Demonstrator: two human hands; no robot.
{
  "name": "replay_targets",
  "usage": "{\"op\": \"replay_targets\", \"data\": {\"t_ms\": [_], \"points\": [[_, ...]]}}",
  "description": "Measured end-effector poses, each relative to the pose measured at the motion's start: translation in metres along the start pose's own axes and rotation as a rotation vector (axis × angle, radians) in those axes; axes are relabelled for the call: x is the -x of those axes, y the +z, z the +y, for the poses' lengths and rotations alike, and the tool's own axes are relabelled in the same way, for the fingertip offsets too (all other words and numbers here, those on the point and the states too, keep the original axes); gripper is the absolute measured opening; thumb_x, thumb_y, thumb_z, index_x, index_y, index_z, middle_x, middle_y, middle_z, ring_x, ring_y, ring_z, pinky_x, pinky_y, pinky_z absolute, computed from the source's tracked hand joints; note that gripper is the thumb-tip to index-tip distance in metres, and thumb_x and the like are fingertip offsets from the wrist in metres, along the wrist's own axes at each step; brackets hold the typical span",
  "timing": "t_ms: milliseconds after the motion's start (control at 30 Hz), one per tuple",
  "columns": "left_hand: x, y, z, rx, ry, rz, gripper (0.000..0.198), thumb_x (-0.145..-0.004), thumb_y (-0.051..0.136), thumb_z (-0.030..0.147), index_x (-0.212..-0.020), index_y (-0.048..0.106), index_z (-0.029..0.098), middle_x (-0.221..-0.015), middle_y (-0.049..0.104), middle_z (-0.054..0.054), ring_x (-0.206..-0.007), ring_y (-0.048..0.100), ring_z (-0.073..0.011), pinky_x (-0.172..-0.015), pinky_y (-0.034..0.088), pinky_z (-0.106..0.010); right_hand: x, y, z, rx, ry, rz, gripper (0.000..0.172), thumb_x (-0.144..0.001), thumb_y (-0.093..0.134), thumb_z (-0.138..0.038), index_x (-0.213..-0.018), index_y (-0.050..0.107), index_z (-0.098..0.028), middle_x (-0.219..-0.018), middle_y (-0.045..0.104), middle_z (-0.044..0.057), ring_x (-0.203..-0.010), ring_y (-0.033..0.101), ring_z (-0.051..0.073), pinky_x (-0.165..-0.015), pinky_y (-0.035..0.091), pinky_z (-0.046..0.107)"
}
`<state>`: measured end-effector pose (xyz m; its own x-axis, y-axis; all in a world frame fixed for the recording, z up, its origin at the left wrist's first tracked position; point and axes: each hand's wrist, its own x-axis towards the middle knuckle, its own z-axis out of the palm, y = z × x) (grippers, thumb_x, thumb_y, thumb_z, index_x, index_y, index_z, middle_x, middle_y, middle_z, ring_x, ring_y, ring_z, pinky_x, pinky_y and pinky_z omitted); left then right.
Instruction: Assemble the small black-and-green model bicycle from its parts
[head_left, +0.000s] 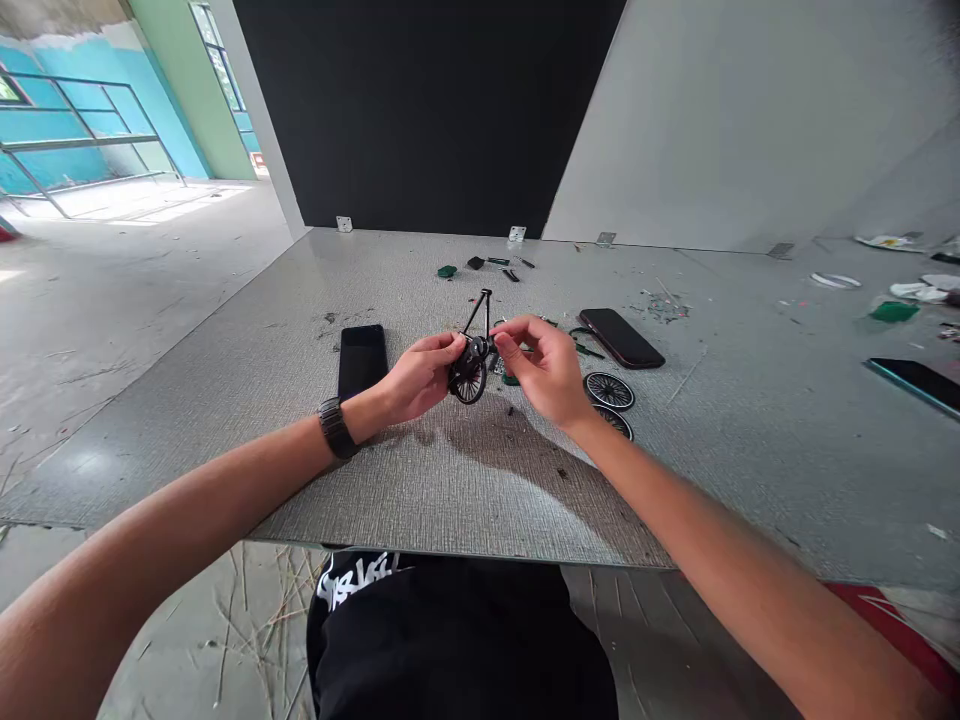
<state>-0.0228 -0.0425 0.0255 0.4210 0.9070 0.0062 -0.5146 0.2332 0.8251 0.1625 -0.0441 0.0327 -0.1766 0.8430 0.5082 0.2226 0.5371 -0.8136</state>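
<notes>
A small black model bicycle [469, 380], partly assembled, is held above the table with one spoked wheel at its lower end and thin frame tubes pointing up. My left hand [420, 378] pinches it near the wheel, thumb on top. On the other side, my right hand [546, 372] has thumb and forefinger closed at the frame; whether a small part is between them is hidden. Two loose spoked wheels, one [609, 391] overlapping the other [616, 424], lie right of my right hand. Small black and green parts [510, 379] show partly behind the hands.
A dark phone [362, 360] lies left of my hands, another phone [621, 337] to the right, and a third [916, 384] at far right. Small black pieces [475, 263] and a green piece [447, 271] sit toward the black panel [435, 120]. Scraps [666, 305] litter the right side.
</notes>
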Motion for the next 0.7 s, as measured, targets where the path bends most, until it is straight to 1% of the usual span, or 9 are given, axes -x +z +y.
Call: {"op": "replay_targets", "data": {"t_ms": [133, 200, 267, 333, 400, 433, 567, 700], "points": [[-0.002, 0.0, 0.0, -0.016, 0.053, 0.021, 0.018, -0.095, 0.058, 0.012, -0.08, 0.068, 0.011, -0.08, 0.062, -0.004, -0.071, 0.054, -0.0101, -0.073, 0.042, -0.025, -0.001, 0.001, 0.001, -0.058, 0.039, -0.153, 0.035, -0.092, 0.064, -0.058, -0.089, 0.061, -0.022, -0.071, 0.053, -0.002, -0.06, 0.047, 0.011, -0.051, 0.035, 0.028], [-0.004, -0.002, 0.0, -0.012, 0.071, 0.019, 0.02, -0.096, 0.055, 0.012, -0.08, 0.068, 0.011, -0.08, 0.062, -0.004, -0.071, 0.055, -0.0102, -0.075, 0.042, -0.026, 0.0, 0.001, -0.002, -0.053, 0.034, -0.229, 0.034, -0.096, 0.058, -0.056, -0.088, 0.059, -0.023, -0.069, 0.05, -0.003, -0.059, 0.046, 0.012, -0.052, 0.035, 0.029], [-0.007, -0.005, -0.001, -0.005, 0.083, 0.031, 0.023, -0.097, 0.053, 0.014, -0.079, 0.067, 0.011, -0.08, 0.063, -0.004, -0.072, 0.056, -0.0108, -0.078, 0.043, -0.027, 0.003, 0.002, -0.004, -0.012, 0.01, -0.26, 0.037, -0.101, 0.049, -0.055, -0.084, 0.057, -0.023, -0.069, 0.05, -0.002, -0.06, 0.046, 0.012, -0.056, 0.036, 0.03], [-0.011, -0.009, -0.003, -0.008, 0.093, 0.048, 0.025, -0.098, 0.052, 0.015, -0.078, 0.066, 0.011, -0.079, 0.063, -0.005, -0.072, 0.057, -0.0113, -0.08, 0.043, -0.028, 0.005, 0.003, -0.006, 0.031, -0.017, -0.24, 0.041, -0.103, 0.043, -0.054, -0.08, 0.054, -0.023, -0.071, 0.051, -0.001, -0.062, 0.046, 0.013, -0.059, 0.036, 0.031], [-0.013, -0.012, -0.004, -0.016, 0.107, 0.071, 0.02, -0.094, 0.055, 0.01, -0.076, 0.064, 0.011, -0.078, 0.062, -0.005, -0.073, 0.058, -0.0116, -0.082, 0.043, -0.028, 0.008, 0.003, -0.007, 0.047, -0.038, -0.197, 0.042, -0.103, 0.041, -0.056, -0.079, 0.053, -0.023, -0.071, 0.05, -0.001, -0.062, 0.045, 0.014, -0.06, 0.036, 0.032], [-0.014, -0.013, -0.005, -0.019, 0.107, 0.062, 0.019, -0.093, 0.055, 0.008, -0.078, 0.065, 0.011, -0.079, 0.063, -0.005, -0.073, 0.058, -0.0118, -0.083, 0.043, -0.028, 0.008, 0.004, -0.008, 0.045, -0.045, -0.175, 0.042, -0.103, 0.042, -0.057, -0.079, 0.052, -0.024, -0.071, 0.049, -0.001, -0.062, 0.045, 0.014, -0.059, 0.036, 0.032], [-0.012, -0.012, -0.005, -0.038, 0.064, -0.01, 0.016, -0.09, 0.054, 0.003, -0.084, 0.067, 0.009, -0.083, 0.064, -0.007, -0.076, 0.059, -0.0122, -0.086, 0.043, -0.029, 0.01, 0.005, -0.009, 0.015, -0.064, -0.113, 0.041, -0.102, 0.045, -0.057, -0.077, 0.05, -0.024, -0.069, 0.044, -0.002, -0.059, 0.04, 0.014, -0.056, 0.032, 0.032], [-0.007, -0.008, -0.006, -0.121, 0.004, -0.11, 0.016, -0.093, 0.056, 0.009, -0.084, 0.069, 0.009, -0.082, 0.064, -0.006, -0.074, 0.058, -0.0122, -0.08, 0.045, -0.029, 0.008, 0.005, -0.008, -0.003, -0.082, -0.059, 0.047, -0.102, 0.044, -0.057, -0.069, 0.045, -0.024, -0.064, 0.039, -0.002, -0.058, 0.038, 0.013, -0.056, 0.032, 0.032]]}}
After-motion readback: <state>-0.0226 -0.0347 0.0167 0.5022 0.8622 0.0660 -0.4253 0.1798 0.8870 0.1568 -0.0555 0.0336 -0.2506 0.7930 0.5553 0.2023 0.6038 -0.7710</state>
